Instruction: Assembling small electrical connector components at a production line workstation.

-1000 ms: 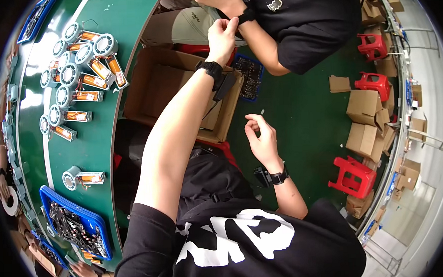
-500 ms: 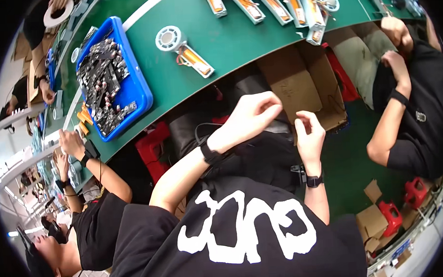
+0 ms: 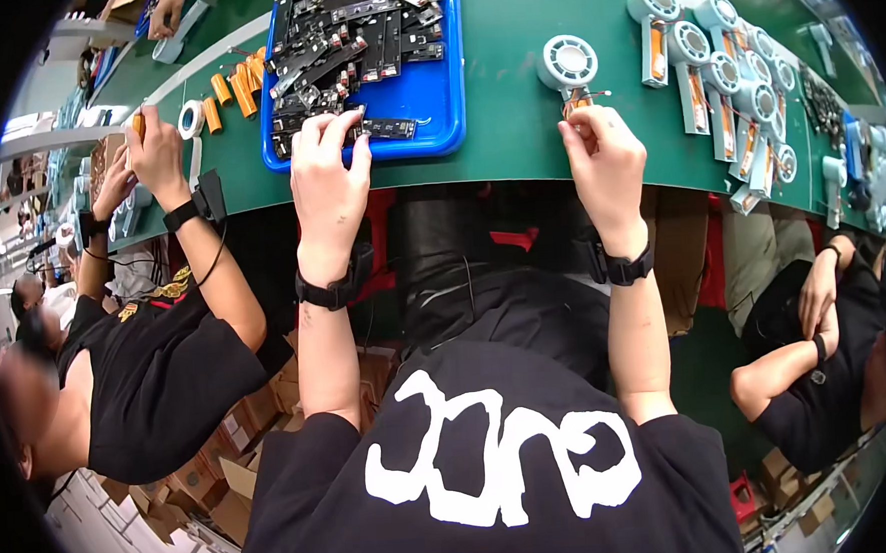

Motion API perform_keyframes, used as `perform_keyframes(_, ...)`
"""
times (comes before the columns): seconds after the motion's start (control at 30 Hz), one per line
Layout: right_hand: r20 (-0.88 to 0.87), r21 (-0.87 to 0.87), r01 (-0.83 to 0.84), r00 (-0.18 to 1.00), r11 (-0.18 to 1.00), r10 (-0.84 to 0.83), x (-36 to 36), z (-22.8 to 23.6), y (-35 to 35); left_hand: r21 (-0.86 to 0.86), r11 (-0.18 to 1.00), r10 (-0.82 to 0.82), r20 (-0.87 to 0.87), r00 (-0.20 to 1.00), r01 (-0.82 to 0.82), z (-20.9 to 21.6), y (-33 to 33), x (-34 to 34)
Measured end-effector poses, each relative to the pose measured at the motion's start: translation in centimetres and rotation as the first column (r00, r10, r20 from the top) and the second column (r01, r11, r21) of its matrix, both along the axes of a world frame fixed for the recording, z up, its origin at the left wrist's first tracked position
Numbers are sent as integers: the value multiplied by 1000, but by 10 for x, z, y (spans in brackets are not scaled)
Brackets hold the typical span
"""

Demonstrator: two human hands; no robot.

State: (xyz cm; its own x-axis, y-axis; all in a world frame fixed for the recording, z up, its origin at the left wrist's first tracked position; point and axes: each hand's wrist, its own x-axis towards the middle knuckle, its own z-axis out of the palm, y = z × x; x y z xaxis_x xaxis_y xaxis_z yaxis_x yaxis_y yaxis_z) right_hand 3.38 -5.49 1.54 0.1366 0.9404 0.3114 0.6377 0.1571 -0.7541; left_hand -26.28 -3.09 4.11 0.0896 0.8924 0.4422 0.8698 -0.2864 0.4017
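My left hand reaches over the near rim of a blue tray, its fingertips pinched on one of the small black circuit boards piled inside. On the green table to the right, my right hand closes around the lower handle of a pale blue handheld fan. The fan's round grille faces up, and the handle stands open, with an orange battery and thin wires partly showing. My fingers hide the handle's lower end.
Several similar fans with exposed batteries lie grouped at the right. Orange battery cells and a tape roll lie left of the tray. A co-worker's hands hold an orange piece at the left; another person sits at the right.
Both hands have moved from above my lap to the table, the left into the tray and the right onto the fan. My view has turned left.
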Motion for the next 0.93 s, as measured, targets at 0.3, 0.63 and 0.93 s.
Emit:
perform_keyframes(0.3,-267,4,57,962,998,-54,15,-7,0,-283,890,-424,-225,877,357,19,55,-5)
perform_keyframes(0.63,-713,-78,20,698,997,-70,11,-3,12,-480,800,-418,-15,908,360,28,65,-15)
perform_keyframes(0.93,-686,-31,-246,710,969,158,34,2,9,-101,934,-195,658,727,341,19,52,-12)
